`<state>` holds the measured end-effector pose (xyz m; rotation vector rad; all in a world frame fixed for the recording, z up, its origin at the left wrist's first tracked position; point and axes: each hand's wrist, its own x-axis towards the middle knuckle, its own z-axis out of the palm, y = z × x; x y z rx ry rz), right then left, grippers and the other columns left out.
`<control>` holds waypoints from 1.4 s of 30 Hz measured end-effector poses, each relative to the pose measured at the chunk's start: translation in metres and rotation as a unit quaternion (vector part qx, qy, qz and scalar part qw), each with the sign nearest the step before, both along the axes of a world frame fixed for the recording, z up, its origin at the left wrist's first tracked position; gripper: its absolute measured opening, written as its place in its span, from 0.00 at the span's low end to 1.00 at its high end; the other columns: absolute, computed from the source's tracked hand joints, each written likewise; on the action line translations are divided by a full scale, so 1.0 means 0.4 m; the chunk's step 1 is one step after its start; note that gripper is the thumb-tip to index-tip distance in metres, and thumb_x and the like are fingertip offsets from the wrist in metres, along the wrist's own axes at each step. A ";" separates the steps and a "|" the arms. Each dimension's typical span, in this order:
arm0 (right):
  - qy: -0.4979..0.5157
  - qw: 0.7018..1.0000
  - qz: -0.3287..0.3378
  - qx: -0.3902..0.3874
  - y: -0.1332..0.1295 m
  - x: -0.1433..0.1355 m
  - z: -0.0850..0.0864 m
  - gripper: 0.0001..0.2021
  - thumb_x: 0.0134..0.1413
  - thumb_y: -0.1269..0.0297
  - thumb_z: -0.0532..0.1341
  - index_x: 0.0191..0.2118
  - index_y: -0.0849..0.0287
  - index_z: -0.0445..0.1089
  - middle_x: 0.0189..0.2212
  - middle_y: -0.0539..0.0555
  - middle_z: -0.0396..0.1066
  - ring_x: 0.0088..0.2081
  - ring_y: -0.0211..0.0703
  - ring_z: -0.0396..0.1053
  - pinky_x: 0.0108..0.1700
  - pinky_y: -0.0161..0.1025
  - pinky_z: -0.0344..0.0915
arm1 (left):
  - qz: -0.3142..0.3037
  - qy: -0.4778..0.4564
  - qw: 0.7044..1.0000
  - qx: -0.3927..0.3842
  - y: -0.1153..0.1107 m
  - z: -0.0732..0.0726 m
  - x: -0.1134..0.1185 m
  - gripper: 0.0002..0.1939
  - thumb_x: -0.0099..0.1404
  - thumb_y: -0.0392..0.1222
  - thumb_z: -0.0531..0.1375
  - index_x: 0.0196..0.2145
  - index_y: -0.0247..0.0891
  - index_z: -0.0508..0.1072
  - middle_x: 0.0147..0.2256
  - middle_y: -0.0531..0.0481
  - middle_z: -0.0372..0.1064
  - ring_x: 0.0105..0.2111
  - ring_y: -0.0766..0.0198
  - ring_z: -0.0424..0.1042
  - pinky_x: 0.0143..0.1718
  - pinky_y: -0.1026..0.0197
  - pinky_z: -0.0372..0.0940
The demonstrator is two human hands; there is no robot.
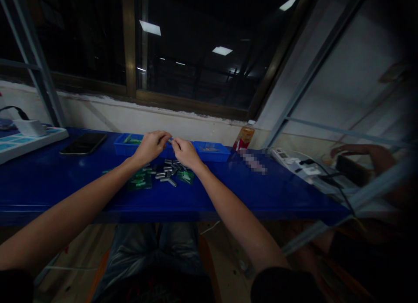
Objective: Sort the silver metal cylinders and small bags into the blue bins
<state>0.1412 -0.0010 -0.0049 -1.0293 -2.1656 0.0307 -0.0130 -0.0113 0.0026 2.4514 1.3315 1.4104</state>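
Observation:
My left hand (pixel 152 146) and my right hand (pixel 185 151) meet above the blue table (pixel 257 198), fingers pinched round a small item whose shape I cannot make out. Below them lie several short metal pieces (pixel 168 180). On the left of the metal pieces is a green plastic bag (pixel 141 181), and a smaller green bag (pixel 185 176) lies on their right. Behind my left hand a blue tray (pixel 120 149) holds green pieces. Another blue tray (pixel 214 156), with small pieces in it, stands right of my right hand.
A phone (pixel 84 144) and a white power strip (pixel 32 142) lie at the left. A drink bottle (pixel 244 136) stands at the back right. Chargers and cables (pixel 310 169) sit further right, near another person's arm (pixel 380 157) beyond a metal frame.

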 end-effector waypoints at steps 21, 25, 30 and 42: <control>-0.138 0.985 -0.098 0.035 -0.037 -0.011 0.005 0.16 0.63 0.60 0.41 0.40 0.60 0.63 0.35 0.58 0.73 0.38 0.46 0.70 0.36 0.37 0.57 | 0.043 0.087 0.994 -0.040 0.001 -0.003 0.004 0.16 0.64 0.41 0.47 0.25 0.35 0.69 0.19 0.49 0.67 0.20 0.67 0.64 0.24 0.65 0.53; -0.142 0.984 -0.099 0.033 -0.037 -0.009 0.005 0.15 0.63 0.60 0.41 0.41 0.60 0.62 0.36 0.59 0.73 0.38 0.46 0.70 0.36 0.37 0.57 | 0.035 0.079 0.995 -0.041 0.006 -0.007 0.003 0.16 0.64 0.42 0.47 0.25 0.35 0.69 0.18 0.50 0.66 0.19 0.67 0.64 0.23 0.65 0.53; -0.118 0.989 -0.087 0.028 -0.019 -0.006 -0.003 0.16 0.63 0.61 0.41 0.41 0.60 0.63 0.36 0.59 0.73 0.37 0.45 0.70 0.36 0.37 0.57 | 0.020 0.063 0.997 -0.042 0.001 -0.007 0.006 0.14 0.64 0.40 0.46 0.34 0.34 0.71 0.22 0.50 0.69 0.20 0.67 0.66 0.25 0.66 0.57; -0.087 0.989 -0.118 0.025 0.011 -0.001 -0.004 0.20 0.63 0.61 0.40 0.36 0.61 0.68 0.34 0.59 0.73 0.36 0.43 0.70 0.37 0.36 0.57 | 0.004 0.099 0.995 0.012 -0.004 -0.011 0.019 0.14 0.66 0.42 0.47 0.35 0.34 0.70 0.34 0.43 0.73 0.35 0.59 0.71 0.36 0.61 0.61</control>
